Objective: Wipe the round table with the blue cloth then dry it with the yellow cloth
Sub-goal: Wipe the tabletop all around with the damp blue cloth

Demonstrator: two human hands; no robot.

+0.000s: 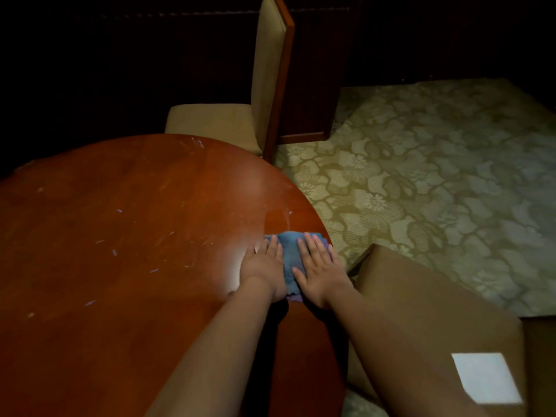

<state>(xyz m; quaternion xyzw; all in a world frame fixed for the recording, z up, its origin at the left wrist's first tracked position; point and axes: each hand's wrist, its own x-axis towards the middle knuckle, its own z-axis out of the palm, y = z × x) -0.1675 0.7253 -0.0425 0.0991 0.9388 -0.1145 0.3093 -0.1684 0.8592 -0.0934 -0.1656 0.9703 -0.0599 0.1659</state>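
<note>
Head view: my left hand [262,267] and right hand [319,270] lie flat, fingers straight, pressing the crumpled blue cloth [290,251] onto the round reddish wooden surface [120,236] near its right edge. Judging by specks left of my hands, wiping is partway. Yellow cloth not in view; drying remains. Count: one cloth, two beige chairs [216,121].
</note>
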